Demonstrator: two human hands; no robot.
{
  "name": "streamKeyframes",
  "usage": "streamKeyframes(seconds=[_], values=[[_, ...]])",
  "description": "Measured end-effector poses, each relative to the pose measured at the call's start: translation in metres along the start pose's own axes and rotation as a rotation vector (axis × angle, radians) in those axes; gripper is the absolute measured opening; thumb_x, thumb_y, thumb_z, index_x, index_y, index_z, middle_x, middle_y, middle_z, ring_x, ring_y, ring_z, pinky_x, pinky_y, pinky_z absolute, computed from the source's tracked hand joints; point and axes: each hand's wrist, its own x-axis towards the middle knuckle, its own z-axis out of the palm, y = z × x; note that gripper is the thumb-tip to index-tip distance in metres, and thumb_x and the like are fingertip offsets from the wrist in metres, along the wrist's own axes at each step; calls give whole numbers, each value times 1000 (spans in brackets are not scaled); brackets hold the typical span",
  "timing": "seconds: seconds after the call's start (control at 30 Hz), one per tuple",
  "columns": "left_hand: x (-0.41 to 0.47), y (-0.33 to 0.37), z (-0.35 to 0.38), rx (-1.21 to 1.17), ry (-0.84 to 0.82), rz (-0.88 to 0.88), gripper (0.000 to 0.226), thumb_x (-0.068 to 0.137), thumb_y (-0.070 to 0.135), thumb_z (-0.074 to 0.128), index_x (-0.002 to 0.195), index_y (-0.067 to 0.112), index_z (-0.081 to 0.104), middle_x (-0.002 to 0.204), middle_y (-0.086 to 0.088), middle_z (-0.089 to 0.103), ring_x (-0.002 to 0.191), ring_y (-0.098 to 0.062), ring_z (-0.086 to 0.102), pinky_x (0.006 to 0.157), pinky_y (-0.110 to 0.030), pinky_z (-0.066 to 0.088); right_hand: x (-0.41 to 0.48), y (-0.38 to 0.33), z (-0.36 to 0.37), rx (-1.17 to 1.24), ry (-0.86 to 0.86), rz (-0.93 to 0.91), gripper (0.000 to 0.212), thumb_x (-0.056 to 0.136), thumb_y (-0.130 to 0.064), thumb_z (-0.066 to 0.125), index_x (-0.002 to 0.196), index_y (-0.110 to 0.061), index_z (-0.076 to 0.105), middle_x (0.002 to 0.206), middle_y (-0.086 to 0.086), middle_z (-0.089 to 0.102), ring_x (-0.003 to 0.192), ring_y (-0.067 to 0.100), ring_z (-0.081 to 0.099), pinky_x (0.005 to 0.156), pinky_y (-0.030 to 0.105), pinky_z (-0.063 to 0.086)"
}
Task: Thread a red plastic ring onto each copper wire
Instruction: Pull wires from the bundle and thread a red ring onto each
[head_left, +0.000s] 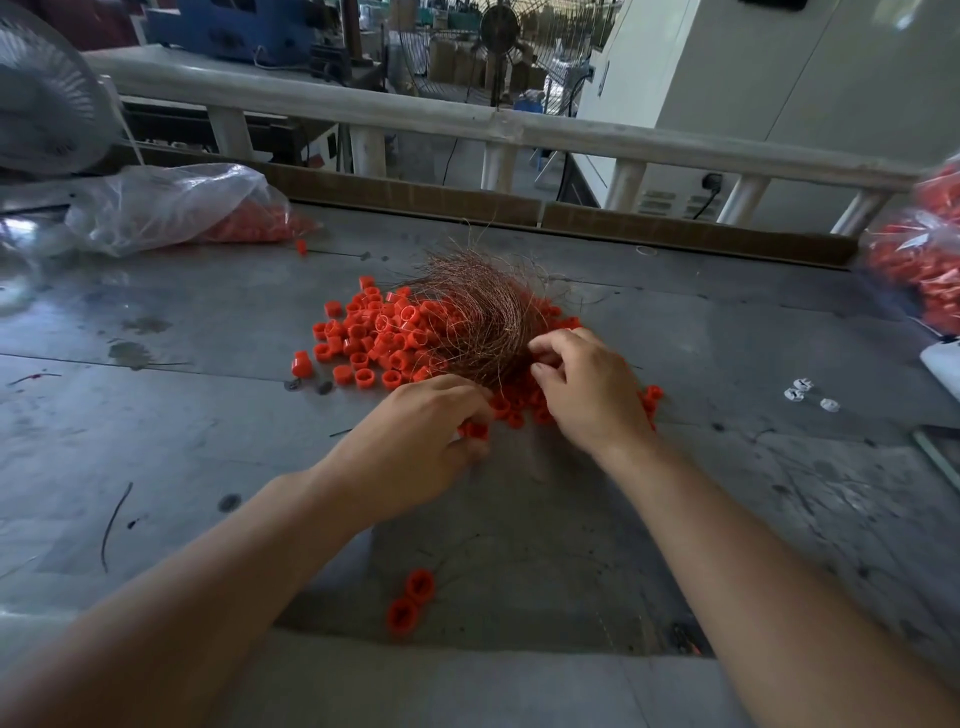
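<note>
Copper wire bundle (478, 312): tangled sheaf at frame centre, lying over heap of red rings (363, 343) on grey desk (182, 426). Strands fanned toward 12 o'clock, gathered end toward 6 o'clock, betw. the two hands. Heap spread mostly to 9 o'clock of bundle, w/ more rings under it & at its 5 o'clock.

L hand (415, 441): at 7 o'clock of bundle, palm down, fingers curled, gripping single ring (474, 430) at near edge of heap.

R hand (587, 389): at 5 o'clock of bundle, fingers (550, 374) bent, tips closed on gathered wire end. No. of strands pinched not discernible.

Ring pair (410, 597): two red rings touching each other, well apart from heap, at 6 o'clock betw. the forearms. Whether threaded on wire cannot be told.

Periphery: clear plastic bag (171, 208) w/ red rings inside at 10 o'clock. Second bag (924, 260) of red parts at 3 o'clock frame edge. White fan (41, 104) in 10 o'clock corner. Small white pieces (810, 395) at 3 o'clock of R hand, well apart. Pale railing (467, 124) across 12 o'clock, behind desk.
</note>
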Motion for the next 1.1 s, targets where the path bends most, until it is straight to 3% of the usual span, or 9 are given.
streamKeyframes(seconds=[0.13,0.23,0.33,0.4,0.53,0.63,0.7,0.87,1.1], values=[[-2,-2,1,-14,4,8,21,82,17,66,102,11,67,128,2,55,106,-8,52,82,4,20,-3,-11,-13,-17,117,-99,7,78,-13,69,83,-9,71,81,0,53,81,20,55,66,18,31],[-3,-6,1,-25,11,3,21,81,13,68,102,12,67,129,3,55,97,3,45,79,10,20,-6,-19,-36,-103,252,-302,4,72,-10,71,72,-6,69,80,7,59,81,25,55,74,28,37],[-4,-7,1,-35,16,5,21,80,10,68,101,14,67,131,6,53,95,7,40,77,12,21,-15,-20,-56,25,223,-355,7,77,-11,63,73,-6,66,77,-1,63,75,18,59,87,34,42],[-7,-5,-2,-38,20,20,21,78,9,69,98,16,68,134,10,49,92,8,40,76,9,26,-22,-20,-64,155,165,-315,7,79,-12,61,76,-8,66,72,-8,60,67,9,57,74,28,48],[-16,3,-19,-75,150,29,16,75,15,73,89,20,70,130,17,41,69,8,54,65,-5,43,-28,-25,-67,277,118,-243,7,82,-11,62,76,-14,65,67,-21,54,58,-2,50,59,9,36],[-22,12,-29,-315,332,-83,31,71,9,74,82,36,66,100,23,65,66,-2,64,62,-14,53,-31,-35,-67,404,90,-227,15,81,-14,61,72,-25,60,61,-17,54,53,-1,49,53,8,36],[-22,21,-31,-571,347,-186,33,63,11,77,76,41,68,74,12,71,57,-7,65,56,-20,54,-35,-42,-66,477,59,-207,14,80,-18,60,71,-29,59,59,-14,56,51,1,49,51,9,37],[-20,32,-25,-968,290,-190,27,47,20,74,74,24,70,74,2,71,64,-10,66,59,-18,53,-43,-56,-63,524,23,-233,10,77,-23,64,69,-24,60,58,-9,57,53,8,51,49,14,40],[-22,32,-30,-1006,326,-161,30,45,26,74,74,26,73,73,3,70,67,-8,66,62,-16,53,-46,-59,-58,521,-22,-250,10,80,-21,62,70,-19,60,57,-13,52,52,5,47,49,9,35]])
